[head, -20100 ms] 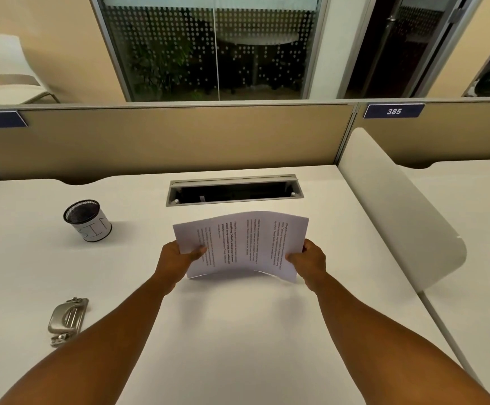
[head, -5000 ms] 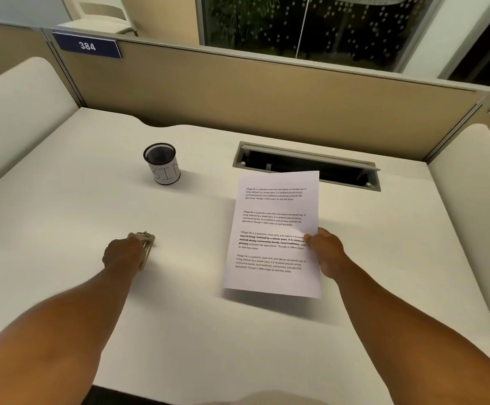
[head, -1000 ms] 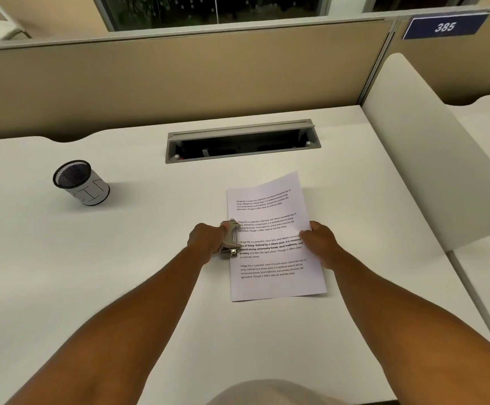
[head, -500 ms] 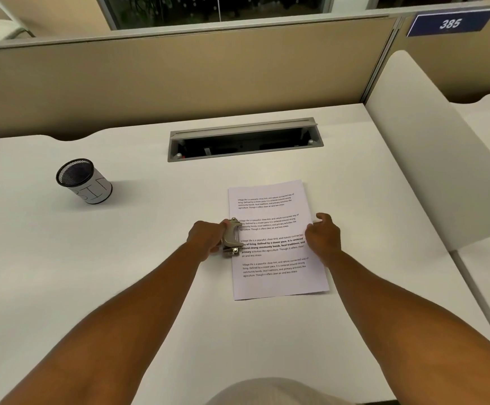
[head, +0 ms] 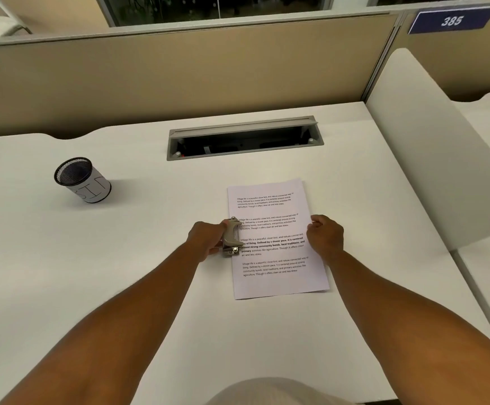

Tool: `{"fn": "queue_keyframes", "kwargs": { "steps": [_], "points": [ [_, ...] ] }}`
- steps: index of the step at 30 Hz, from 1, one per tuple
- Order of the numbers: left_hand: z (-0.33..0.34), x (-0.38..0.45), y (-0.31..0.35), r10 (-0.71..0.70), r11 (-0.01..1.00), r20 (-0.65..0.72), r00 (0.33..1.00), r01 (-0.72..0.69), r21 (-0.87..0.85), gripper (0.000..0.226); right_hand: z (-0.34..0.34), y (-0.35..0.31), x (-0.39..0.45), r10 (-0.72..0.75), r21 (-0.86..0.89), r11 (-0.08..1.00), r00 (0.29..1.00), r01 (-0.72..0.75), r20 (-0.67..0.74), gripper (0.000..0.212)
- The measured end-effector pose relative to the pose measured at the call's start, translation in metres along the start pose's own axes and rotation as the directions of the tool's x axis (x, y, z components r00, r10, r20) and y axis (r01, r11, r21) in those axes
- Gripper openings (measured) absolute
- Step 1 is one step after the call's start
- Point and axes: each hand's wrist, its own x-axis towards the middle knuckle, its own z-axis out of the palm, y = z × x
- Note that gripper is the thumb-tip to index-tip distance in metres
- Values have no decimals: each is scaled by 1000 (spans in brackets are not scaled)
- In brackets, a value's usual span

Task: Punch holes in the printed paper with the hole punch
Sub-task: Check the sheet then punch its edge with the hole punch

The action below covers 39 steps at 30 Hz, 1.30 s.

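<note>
The printed paper [head: 270,276] lies flat on the white desk [head: 121,258], its long side running away from me. A silver metal hole punch [head: 232,239] sits over the middle of the sheet's left edge. My left hand [head: 207,239] grips the punch from the left, fingers wrapped around its lever and base. My right hand [head: 325,236] rests at the sheet's right edge with its fingers loosely curled. I cannot tell whether it pinches the paper.
A black mesh pen cup [head: 83,181] stands at the left back of the desk. An open grey cable tray [head: 245,138] is set into the desk behind the paper. A white side divider [head: 419,147] borders the right, and a beige partition [head: 179,74] closes the back.
My right hand has shifted slightly along the paper's right edge and its fingers have curled in. My left hand stays on the punch at the left edge.
</note>
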Motion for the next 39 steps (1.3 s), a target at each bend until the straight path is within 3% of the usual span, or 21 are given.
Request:
{"fn": "queue_keyframes", "kwargs": {
  "steps": [4, 7, 12, 17, 23, 27, 39],
  "points": [
    [-1, 2, -1, 37, 998, -17, 999, -37, 47, 33, 0, -2, -4, -40, -150, 988, 997, 29, -67, 44],
    [-2, 3, -3, 71, 995, -22, 997, -69, 71, 35, 6, -6, -10, -194, -297, 942, 975, 154, -111, 44],
    [-4, 4, -12, 185, 983, -14, 983, -185, 19, 24, 21, -12, -17, -386, -479, 803, 922, 354, 36, 47],
    [-2, 1, -21, 332, 938, -119, 936, -313, 150, 46, 42, -16, -27, -463, -531, 701, 870, 476, 169, 50],
    [1, 4, -35, 523, 815, -157, 838, -438, 379, 48, 63, -15, -33, -490, -532, 639, 827, 556, 275, 52],
    [0, 5, -43, 538, 738, -117, 835, -399, 543, 56, 73, -10, -33, -486, -524, 622, 811, 582, 324, 53],
    [5, 12, -61, 559, 672, 49, 828, -486, 559, 53, 87, 7, -32, -524, -520, 609, 796, 599, 303, 55]
  ]
}}
